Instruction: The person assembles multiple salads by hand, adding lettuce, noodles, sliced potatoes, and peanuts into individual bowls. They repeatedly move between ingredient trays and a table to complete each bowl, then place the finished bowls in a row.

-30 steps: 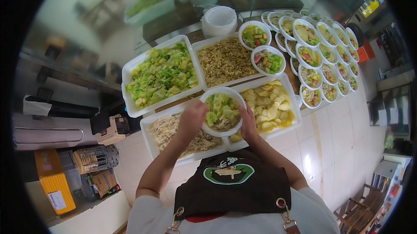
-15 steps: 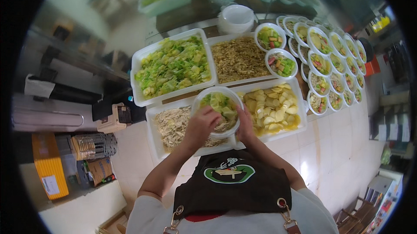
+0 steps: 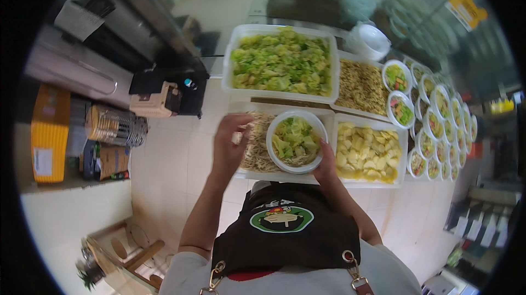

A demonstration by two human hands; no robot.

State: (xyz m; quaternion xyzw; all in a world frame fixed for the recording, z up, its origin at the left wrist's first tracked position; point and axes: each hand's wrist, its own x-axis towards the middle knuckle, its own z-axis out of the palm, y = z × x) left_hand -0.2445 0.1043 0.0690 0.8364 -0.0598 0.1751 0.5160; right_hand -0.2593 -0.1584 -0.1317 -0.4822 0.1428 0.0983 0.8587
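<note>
The right hand [image 3: 327,162] had its grip clamped on a white bowl [image 3: 270,141] of chopped greens [image 3: 296,136] over pale shreds [image 3: 255,152]; the left hand [image 3: 230,137] hovered, grip apart. Filling appeared underway; the next move seemed to call for steady support and another ingredient.

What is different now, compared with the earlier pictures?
The left hand moved leftward from over the round white plastic bowl of lettuce to above pale shreds in a white rectangular tray. Relative to this tray, the bowl appears slightly leftward. The right hand still holds the bowl.
</note>
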